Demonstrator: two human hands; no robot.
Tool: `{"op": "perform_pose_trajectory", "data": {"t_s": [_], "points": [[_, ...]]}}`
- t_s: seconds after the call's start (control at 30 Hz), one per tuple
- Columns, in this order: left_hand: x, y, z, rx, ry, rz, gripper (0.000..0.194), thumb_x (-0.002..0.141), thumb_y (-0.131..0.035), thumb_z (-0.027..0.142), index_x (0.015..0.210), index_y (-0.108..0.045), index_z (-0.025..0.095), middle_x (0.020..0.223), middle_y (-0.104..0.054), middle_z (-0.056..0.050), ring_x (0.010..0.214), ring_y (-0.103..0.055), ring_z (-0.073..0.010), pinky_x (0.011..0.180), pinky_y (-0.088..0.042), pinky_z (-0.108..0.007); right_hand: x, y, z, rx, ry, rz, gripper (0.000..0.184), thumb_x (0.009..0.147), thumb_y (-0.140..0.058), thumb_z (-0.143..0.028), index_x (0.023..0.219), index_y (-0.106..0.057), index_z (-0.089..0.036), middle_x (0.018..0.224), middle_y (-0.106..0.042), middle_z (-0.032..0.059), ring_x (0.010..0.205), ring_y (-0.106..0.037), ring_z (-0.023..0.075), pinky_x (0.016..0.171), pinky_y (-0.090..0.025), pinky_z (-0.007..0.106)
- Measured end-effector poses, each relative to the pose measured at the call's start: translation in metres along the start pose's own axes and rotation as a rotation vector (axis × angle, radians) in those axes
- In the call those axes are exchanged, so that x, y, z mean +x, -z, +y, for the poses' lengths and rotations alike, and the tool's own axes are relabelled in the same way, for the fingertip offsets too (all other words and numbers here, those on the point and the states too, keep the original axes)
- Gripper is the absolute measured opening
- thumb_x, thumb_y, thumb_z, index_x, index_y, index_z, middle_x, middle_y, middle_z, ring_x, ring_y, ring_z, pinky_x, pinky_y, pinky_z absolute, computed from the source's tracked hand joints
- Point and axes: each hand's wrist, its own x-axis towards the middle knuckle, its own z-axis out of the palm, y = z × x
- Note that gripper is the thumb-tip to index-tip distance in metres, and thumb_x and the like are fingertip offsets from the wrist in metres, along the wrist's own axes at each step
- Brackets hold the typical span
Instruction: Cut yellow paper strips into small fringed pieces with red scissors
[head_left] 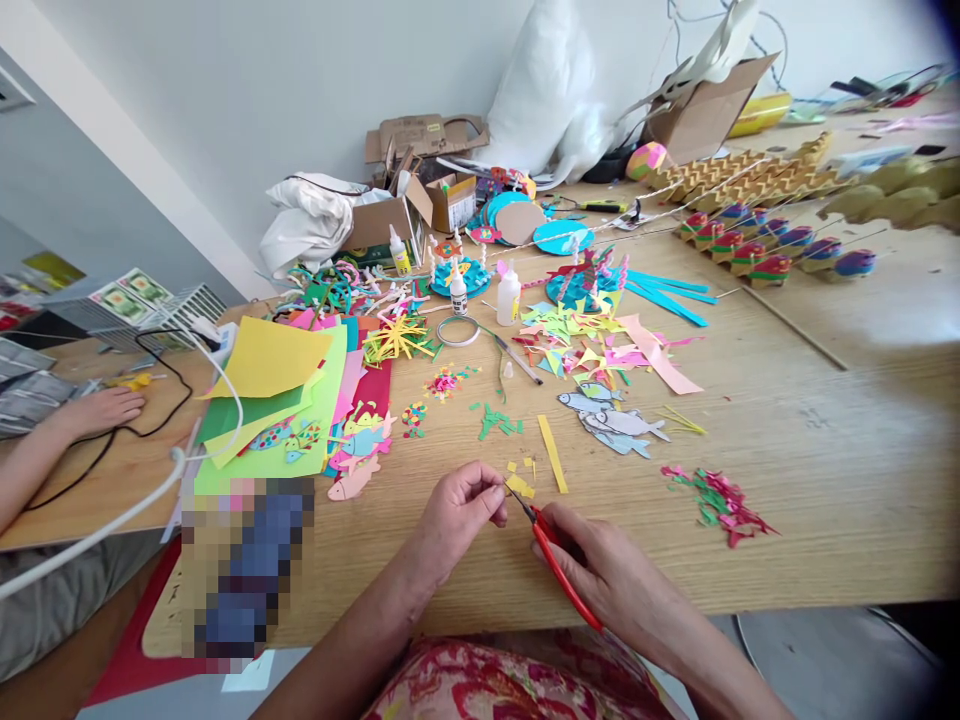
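My right hand (592, 560) is wrapped round the red handles of a pair of small scissors (564, 575). Their slim blades point up and left toward my left fingertips. Thumb and forefinger of my left hand (469, 505) are pinched together at the blade tips; what sits between them is too small to make out. Small yellow paper pieces (523, 487) lie right beside the blades. Just beyond is a longer yellow paper strip (553, 455). Green paper snippets (496, 421) and grey-blue paper fish (619, 422) lie farther up the table.
Red and green snippets (724, 505) lie at right. Coloured paper sheets (270, 365) and pink paper fish (356, 477) are at left. Farther back stand a glue bottle (508, 295), a tape roll (457, 331) and egg cartons (750, 175). Another person's hand (105, 408) rests at far left.
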Motion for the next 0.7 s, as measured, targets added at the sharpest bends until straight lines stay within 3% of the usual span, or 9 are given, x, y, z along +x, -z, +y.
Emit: {"op": "perform_pose_trajectory", "data": {"t_s": [0.7], "points": [[0.0049, 0.0023, -0.004, 0.082, -0.014, -0.003, 0.011, 0.074, -0.049, 0.022, 0.066, -0.05, 0.015, 0.056, -0.049, 0.003, 0.055, -0.045, -0.009, 0.057, -0.037, -0.02, -0.0037, 0.0074, 0.0033, 0.149, -0.011, 0.051, 0.03, 0.087, -0.033, -0.038, 0.07, -0.049, -0.019, 0.063, -0.057, -0.0007, 0.056, -0.048, 0.0128, 0.052, -0.034, 0.023]]}}
